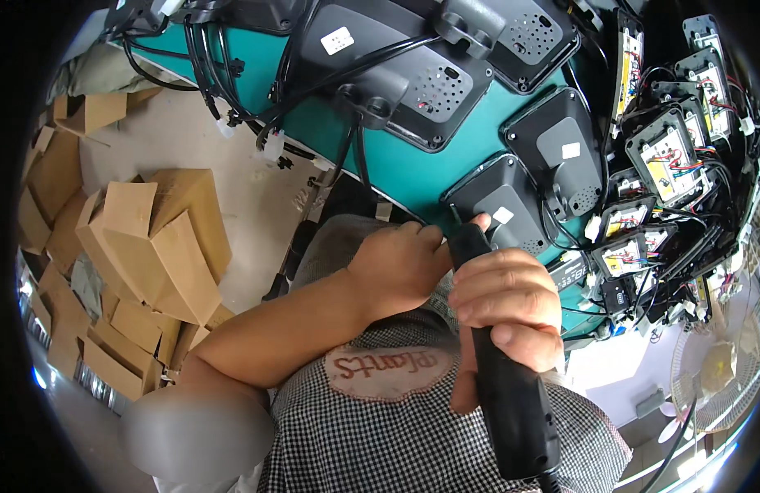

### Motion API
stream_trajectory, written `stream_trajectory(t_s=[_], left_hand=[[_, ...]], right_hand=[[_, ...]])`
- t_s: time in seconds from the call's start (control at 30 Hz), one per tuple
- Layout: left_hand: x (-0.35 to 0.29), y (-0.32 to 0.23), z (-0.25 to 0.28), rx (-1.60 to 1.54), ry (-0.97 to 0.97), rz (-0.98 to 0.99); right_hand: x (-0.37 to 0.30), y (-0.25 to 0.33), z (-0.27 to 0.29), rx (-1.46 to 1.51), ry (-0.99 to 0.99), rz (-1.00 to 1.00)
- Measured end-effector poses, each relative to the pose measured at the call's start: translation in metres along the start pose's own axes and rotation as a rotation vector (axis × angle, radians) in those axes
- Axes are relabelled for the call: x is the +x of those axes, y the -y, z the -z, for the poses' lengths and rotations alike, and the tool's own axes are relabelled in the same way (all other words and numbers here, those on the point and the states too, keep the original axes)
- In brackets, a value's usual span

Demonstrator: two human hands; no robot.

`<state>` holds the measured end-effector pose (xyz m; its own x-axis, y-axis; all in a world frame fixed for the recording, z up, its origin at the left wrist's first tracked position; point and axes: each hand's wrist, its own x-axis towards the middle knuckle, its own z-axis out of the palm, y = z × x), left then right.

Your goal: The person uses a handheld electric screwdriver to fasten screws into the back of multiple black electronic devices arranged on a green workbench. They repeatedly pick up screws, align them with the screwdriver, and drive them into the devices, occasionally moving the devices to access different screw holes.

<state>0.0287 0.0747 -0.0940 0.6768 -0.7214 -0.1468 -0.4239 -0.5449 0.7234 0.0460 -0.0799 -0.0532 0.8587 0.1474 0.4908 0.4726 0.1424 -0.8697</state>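
My right hand (511,304) is wrapped around a black electric screwdriver (511,403), whose cord leaves its lower end. The tool's front end points at a black plastic housing (496,194) lying at the near edge of the teal worktop (396,168). My left hand (400,267) is closed at that same edge, fingers curled by the housing. One fingertip shows on the housing beyond the screwdriver. The tool's nose and my hand hide the contact point. A second black housing (556,135) with a white label and a round-ended mount lies just beyond.
Larger black housings (396,74) with cables cover the far worktop. At the right, opened housings (667,160) with circuit boards and coloured wires are piled up. Cardboard boxes (162,238) stand on the floor at the left. A fan (716,366) stands at the lower right.
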Motion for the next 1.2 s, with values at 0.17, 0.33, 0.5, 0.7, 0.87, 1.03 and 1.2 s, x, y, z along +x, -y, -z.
stream_trajectory(t_s=[0.17,0.33,0.5,0.7,0.87,1.03,1.2], left_hand=[[-0.001,-0.003,-0.001,0.03,0.031,0.049],[0.001,-0.005,0.002,0.074,-0.087,-0.003],[-0.006,-0.003,-0.01,0.161,-0.139,-0.04],[0.0,-0.007,0.001,-0.178,-0.199,0.036],[-0.002,0.002,0.057,-1.807,0.013,0.544],[0.002,-0.017,0.091,-2.071,-0.076,0.377],[0.001,-0.019,0.104,-2.02,0.025,0.262]], right_hand=[[-0.009,-0.016,-0.002,0.008,-0.132,0.098],[0.002,0.013,0.0,0.011,0.102,-0.288],[-0.004,-0.003,-0.01,-0.102,0.09,0.036],[0.018,0.015,-0.004,0.166,-0.486,-0.007],[0.052,0.06,0.015,0.272,-0.43,0.058],[0.067,0.074,0.004,0.447,-0.421,0.018],[0.074,0.074,-0.001,0.454,-0.428,0.003]])
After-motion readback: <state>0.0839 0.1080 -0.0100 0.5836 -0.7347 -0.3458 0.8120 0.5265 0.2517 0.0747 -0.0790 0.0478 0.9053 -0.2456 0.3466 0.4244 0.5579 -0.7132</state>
